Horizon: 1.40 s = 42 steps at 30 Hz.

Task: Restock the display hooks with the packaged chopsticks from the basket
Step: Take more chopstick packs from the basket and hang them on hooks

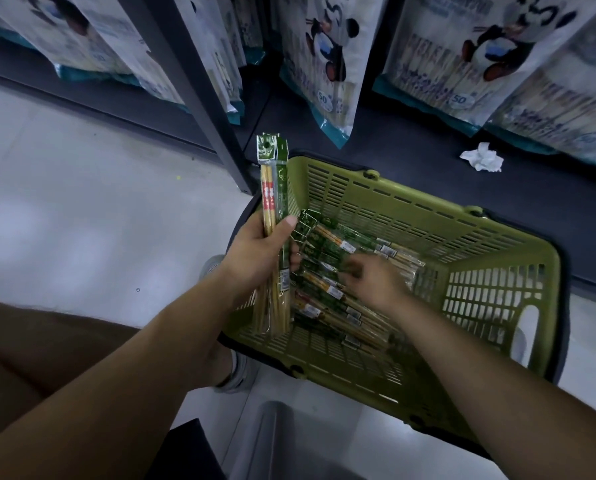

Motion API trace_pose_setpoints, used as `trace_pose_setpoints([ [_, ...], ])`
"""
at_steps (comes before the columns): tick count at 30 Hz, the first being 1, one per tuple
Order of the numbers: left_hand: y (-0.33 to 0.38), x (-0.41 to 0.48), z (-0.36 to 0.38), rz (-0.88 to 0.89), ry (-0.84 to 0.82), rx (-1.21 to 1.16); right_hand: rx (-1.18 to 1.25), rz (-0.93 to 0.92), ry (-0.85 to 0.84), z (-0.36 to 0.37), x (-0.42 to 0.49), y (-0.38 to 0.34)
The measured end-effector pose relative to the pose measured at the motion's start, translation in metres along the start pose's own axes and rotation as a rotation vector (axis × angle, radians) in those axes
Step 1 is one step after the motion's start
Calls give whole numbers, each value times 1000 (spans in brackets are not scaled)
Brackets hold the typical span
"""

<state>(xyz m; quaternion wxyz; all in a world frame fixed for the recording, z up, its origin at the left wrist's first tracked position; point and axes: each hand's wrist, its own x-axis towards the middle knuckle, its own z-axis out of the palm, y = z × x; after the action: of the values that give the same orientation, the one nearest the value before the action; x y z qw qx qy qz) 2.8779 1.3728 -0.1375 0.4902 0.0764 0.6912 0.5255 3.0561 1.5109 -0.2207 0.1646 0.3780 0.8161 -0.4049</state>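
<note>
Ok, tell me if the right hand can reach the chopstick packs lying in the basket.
Probably yes: the right hand is right over the packs in the open-topped basket, with nothing between them.

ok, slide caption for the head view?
Left hand holds chopstick packs upright; right hand reaches among loose packs in green basket.

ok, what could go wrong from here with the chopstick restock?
1. The left hand grips several packs at mid-length, fanned apart at the top; one might slide out.
2. The right hand, blurred, reaches into an overlapping pile in the basket, so it may snag extras or drag them.
</note>
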Motion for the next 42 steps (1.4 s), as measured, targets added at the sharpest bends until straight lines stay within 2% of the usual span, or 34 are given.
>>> trace_pose_setpoints([
  [4, -1, -1, 3, 36, 24, 63, -164, 44, -130, 24, -3, 23],
  [9, -1, -1, 4, 51, 5, 77, -284, 26, -46, 41, 1, 23],
  [15, -6, 2, 0, 50, -32, 103, -301, 91, -45, 52, 5, 32],
  [21, -7, 4, -3, -4, -77, 13, -304, 110, -22, 51, 9, 36],
  [33, -8, 6, -2, -38, -90, -67, -184, 86, -91, 40, 14, 42],
  [38, -5, 5, 2, -52, -74, -81, -26, 64, -22, -4, 9, 26],
  [42, 5, 1, 14, -88, -65, -99, 212, 2, 6, -52, -3, -12],
])
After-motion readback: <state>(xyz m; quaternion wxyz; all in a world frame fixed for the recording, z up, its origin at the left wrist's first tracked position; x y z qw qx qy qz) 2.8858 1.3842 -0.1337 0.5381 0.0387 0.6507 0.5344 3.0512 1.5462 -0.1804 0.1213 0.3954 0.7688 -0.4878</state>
